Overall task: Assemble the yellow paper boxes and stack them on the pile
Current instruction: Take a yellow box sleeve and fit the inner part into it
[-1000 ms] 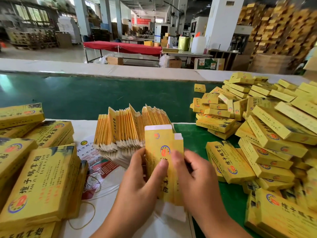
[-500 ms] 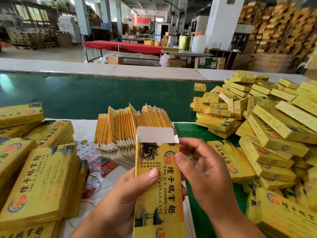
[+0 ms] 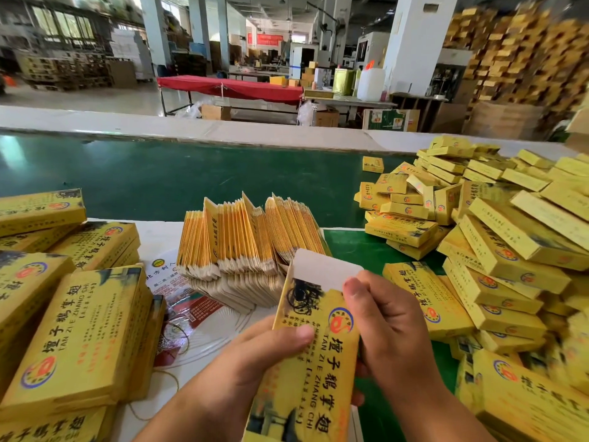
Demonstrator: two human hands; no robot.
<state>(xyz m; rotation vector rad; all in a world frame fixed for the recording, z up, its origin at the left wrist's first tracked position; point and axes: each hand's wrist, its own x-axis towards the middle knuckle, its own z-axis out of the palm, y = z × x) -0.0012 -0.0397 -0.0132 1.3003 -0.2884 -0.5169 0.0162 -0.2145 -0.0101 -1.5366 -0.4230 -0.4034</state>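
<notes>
Both hands hold one yellow paper box [image 3: 314, 362] above the near edge of the table [image 3: 197, 183]. The left hand [image 3: 255, 355] grips the box's left edge, thumb curled over the printed face. The right hand [image 3: 392, 333] wraps the right edge, with its thumb tip at the base of the white end flap [image 3: 322, 269].

Change against one second ago: the box then showed a narrow, flattened face with two small white tabs at its top. It now presents the broad printed face, and the white end flap stands open and unfolded. The right thumb has moved up from the box's middle to that flap. The box body appears to be squared out of its flat state; this is a judgement, since its depth is hidden.

Meaning for the task: the forming step appears complete, and closing the end flap is the step in hand. The lower end is out of frame, so its state cannot be told.

Flat box blanks [image 3: 248, 237] stand just behind the hands. The pile of assembled boxes [image 3: 497, 244] lies to the right, well within reach.
</notes>
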